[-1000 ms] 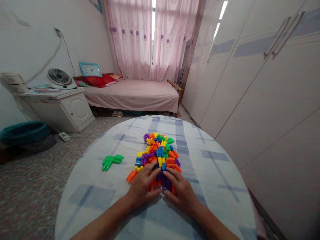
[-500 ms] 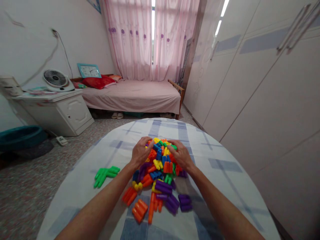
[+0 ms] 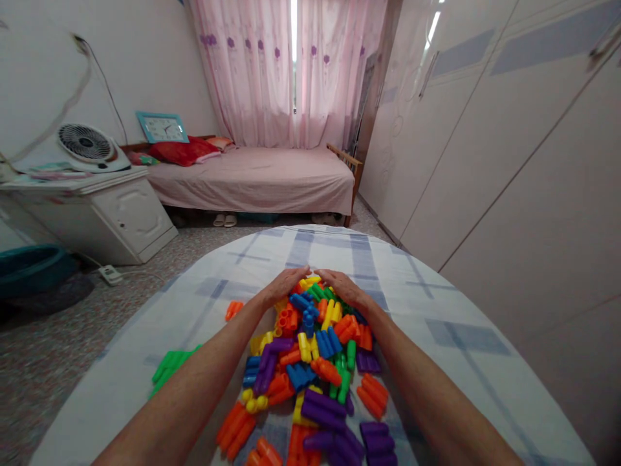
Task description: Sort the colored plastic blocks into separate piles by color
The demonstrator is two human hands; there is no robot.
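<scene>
A heap of colourful plastic building blocks in orange, yellow, blue, green and purple lies spread on the cloth between my forearms. My left hand curves around the far left of the heap, fingers stretched out. From the far right, my right hand mirrors it, and the fingertips nearly meet behind the blocks. Neither hand grips a block. Beyond my left forearm lie an orange block and some green blocks, partly covered by the arm. Purple blocks sit at the near right.
The blocks rest on a round table with a checked tablecloth. Past it are a bed, a white cabinet bearing a fan, and a teal basin. A tall wardrobe stands on the right.
My hands have moved to the far side of the heap and closer together. The blocks sit more spread toward me, and an orange block now shows left of my left arm. The view has shifted.
</scene>
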